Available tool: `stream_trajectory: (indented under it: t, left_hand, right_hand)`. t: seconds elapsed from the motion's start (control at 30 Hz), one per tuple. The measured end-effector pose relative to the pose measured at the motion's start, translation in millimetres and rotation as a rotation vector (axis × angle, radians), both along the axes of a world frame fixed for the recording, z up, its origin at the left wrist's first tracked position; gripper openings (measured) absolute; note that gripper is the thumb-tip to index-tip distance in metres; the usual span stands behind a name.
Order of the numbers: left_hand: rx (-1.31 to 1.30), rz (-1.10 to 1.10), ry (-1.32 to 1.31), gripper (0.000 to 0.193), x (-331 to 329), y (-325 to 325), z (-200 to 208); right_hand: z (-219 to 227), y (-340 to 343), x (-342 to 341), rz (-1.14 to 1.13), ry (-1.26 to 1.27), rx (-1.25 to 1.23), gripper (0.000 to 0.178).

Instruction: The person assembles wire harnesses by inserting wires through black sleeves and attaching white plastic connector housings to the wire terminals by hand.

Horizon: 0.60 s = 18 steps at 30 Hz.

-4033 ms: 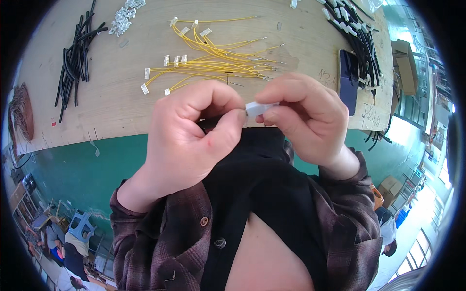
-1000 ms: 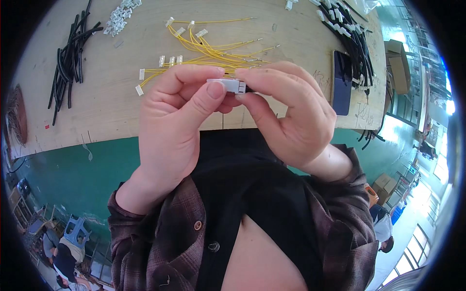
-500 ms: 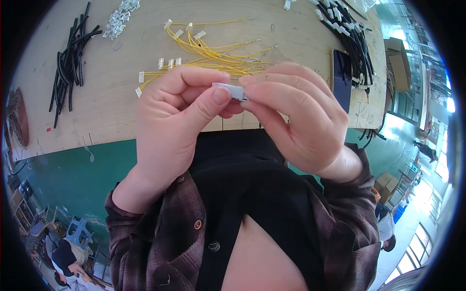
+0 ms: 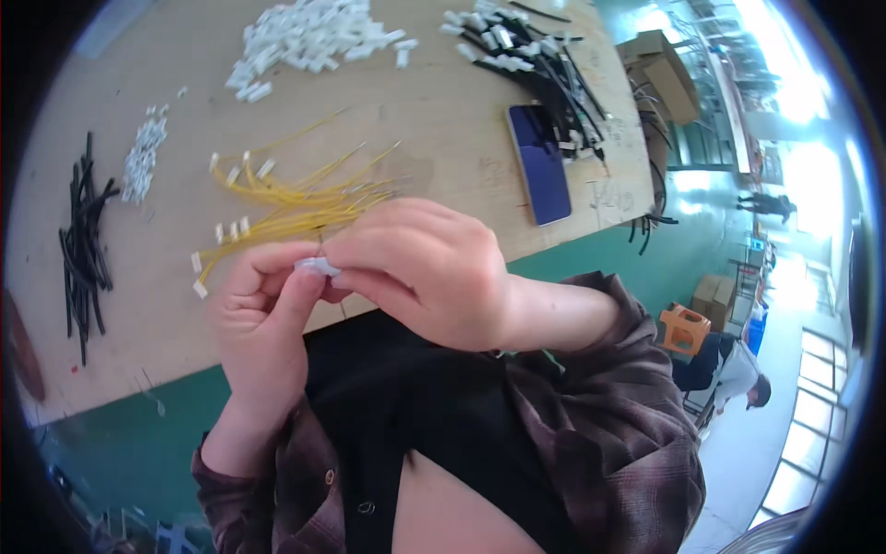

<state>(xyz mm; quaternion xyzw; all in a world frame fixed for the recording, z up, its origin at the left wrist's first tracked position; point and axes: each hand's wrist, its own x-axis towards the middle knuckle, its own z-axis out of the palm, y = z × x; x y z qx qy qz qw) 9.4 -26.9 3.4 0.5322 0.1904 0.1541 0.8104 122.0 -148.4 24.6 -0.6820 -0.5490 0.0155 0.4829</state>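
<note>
A small white plastic connector housing (image 4: 317, 266) sits between my two hands, near the front edge of the table. My left hand (image 4: 263, 319) pinches it between thumb and fingers. From the other side my right hand (image 4: 434, 272) closes its thumb and fingertips on the housing's right end. Fingers cover most of the piece, so its openings and anything inside it are hidden. Just beyond my hands lie several yellow wires (image 4: 309, 185) with white plugs at their left ends and bare metal tips at their right ends.
On the wooden table (image 4: 443, 157) are black tubes (image 4: 85, 245), small white parts (image 4: 145, 157), a heap of white housings (image 4: 309, 37), black cables with white connectors (image 4: 544, 69) and a dark-screened phone (image 4: 540, 166). An orange stool (image 4: 684, 329) and a person (image 4: 734, 365) are off to the right.
The view has swung, so the table's far side with the white heap shows more. Both hands appear further left and lower, still on the connector housing, now more covered by fingers.
</note>
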Motion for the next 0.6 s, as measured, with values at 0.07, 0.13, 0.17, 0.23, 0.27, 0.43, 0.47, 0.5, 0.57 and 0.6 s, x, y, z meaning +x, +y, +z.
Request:
stream_trajectory:
  t: [0.07,0.13,0.17,0.23,0.27,0.43,0.47,0.5,0.57,0.6]
  left_hand:
    - [-0.171,-0.13,-0.017,0.027,0,6,0]
    - [-0.135,-0.135,0.003,0.033,-4,5,7]
    - [-0.048,-0.119,0.035,0.031,-7,9,3]
    - [0.05,-0.097,0.069,0.03,-12,16,-6]
    - [0.066,-0.118,0.119,0.027,-16,19,-11]
    - [0.175,-0.23,0.281,0.018,-10,5,-14]
    - [0.256,-0.265,0.283,0.016,-11,5,-16]
    - [0.381,-0.286,0.26,0.016,-12,7,-19]
    - [0.693,-0.217,0.199,0.014,-12,31,-22]
    - [0.876,-0.136,0.159,0.014,-8,47,-24]
  right_hand:
    - [6,-5,8,-0.08,0.5,-0.147,0.018]
    - [26,-24,37,-0.249,0.813,-0.232,0.018]
    - [31,-40,55,-0.414,0.636,-0.294,0.016]
    - [33,-69,92,-0.682,0.389,-0.202,0.014]
    - [37,-80,110,-0.799,0.21,-0.269,0.014]
    - [-7,-102,218,-0.797,-0.234,-0.554,0.034]
    - [-21,-96,227,-0.799,-0.189,-0.643,0.042]
    - [-33,-91,227,-0.749,-0.195,-0.768,0.047]
    - [-56,-96,228,-0.71,-0.317,-0.879,0.052]
    - [-68,-102,230,-0.734,-0.42,-0.874,0.054]
